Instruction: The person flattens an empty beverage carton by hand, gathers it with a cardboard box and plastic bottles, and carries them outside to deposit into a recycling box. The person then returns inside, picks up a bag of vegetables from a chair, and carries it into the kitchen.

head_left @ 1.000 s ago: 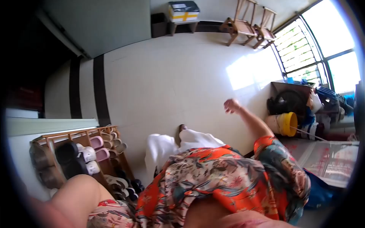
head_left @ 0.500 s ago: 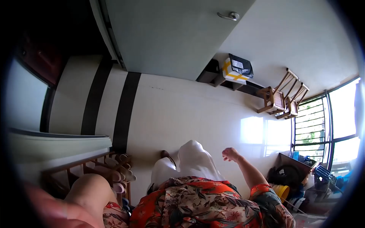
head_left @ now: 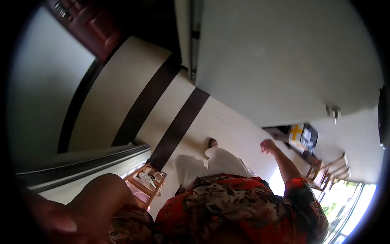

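My right hand (head_left: 267, 147) hangs out ahead of the body on the right, above the pale floor. Its fingers are curled in and I see nothing in them. At the lower left edge, my left hand (head_left: 57, 217) is raised very close to the camera, large, dark and blurred. One fingertip shows there, but the rest of its fingers are hidden. Below are a red floral top (head_left: 227, 199) and white trousers (head_left: 223, 162), with one brown shoe (head_left: 212, 142) forward.
An open grey door (head_left: 280, 61) with a handle (head_left: 334, 111) fills the upper right. Dark stripes (head_left: 180, 126) cross the floor. A shoe rack (head_left: 156, 185) stands at lower left, a red door (head_left: 97, 28) at upper left. A taped box (head_left: 302, 137) and wooden chairs (head_left: 319, 175) are right.
The view has turned left toward the doorway, so the door, box, chairs and window have shifted right. The yellow bucket has left view. My right hand stays curled, my left hand close to the camera.
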The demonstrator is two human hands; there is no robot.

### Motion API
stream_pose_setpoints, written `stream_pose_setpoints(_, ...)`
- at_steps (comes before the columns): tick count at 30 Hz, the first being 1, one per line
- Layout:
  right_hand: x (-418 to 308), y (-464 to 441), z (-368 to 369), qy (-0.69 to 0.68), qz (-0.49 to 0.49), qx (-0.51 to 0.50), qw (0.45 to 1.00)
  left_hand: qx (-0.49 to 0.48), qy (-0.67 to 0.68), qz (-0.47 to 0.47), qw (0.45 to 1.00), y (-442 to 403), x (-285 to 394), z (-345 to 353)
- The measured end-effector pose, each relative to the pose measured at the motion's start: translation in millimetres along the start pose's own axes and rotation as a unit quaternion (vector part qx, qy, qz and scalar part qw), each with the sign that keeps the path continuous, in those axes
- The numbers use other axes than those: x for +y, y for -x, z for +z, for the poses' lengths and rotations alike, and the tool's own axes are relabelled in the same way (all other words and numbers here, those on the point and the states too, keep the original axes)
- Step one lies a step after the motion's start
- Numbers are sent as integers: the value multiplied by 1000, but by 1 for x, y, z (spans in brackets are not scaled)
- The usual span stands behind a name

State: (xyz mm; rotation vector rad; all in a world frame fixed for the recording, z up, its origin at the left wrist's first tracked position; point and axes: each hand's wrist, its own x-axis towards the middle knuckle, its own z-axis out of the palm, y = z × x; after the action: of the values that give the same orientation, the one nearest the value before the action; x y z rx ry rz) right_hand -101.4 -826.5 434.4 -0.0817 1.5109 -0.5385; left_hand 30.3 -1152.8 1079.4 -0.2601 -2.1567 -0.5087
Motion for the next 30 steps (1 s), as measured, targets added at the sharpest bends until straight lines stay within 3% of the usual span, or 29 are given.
stream_pose_setpoints(2, -30, -14, -13, -103, 19, 29, 994, 10, 1, 4, 1000, 1, 1, 7)
stream_pose_setpoints(3, -19, -57, -29, -157, 7, -63, 986, 12, -1, 2, 1000, 1, 4, 9)
stream_pose_setpoints(5, -95, -10, -26, -76, -25, 19, 997, 20, -10, -2, 1000, 2, 11, 10)
stream_pose_setpoints(7, -138, 27, -9, -81, -115, 78, 987, 25, -12, -8, 1000, 2, 15, 9)
stream_pose_setpoints(10, -123, 15, 16, -88, -121, 9, 989, 34, -31, -23, 999, -2, 10, 15)
stream_pose_setpoints(12, -77, -8, 36, -138, -73, -84, 984, 41, -57, -35, 997, -1, 5, 23)
stream_pose_setpoints(14, -76, 22, 63, 18, -62, -101, 993, 44, -90, -61, 993, 2, -1, 31)
stream_pose_setpoints(16, -77, 30, 76, 58, -76, -117, 989, 35, -125, -111, 985, 7, -9, 41)
stream_pose_setpoints(21, -55, 52, 91, 33, -56, -125, 990, -146, -154, -283, 935, 29, -41, 83)
stream_pose_setpoints(26, -58, 35, 100, 12, -27, -136, 990, -234, -90, -363, 897, 78, -95, 114)
stream_pose_setpoints(30, -72, 1, 114, -7, -49, -148, 988, -362, -215, -426, 801, 162, -125, 83)
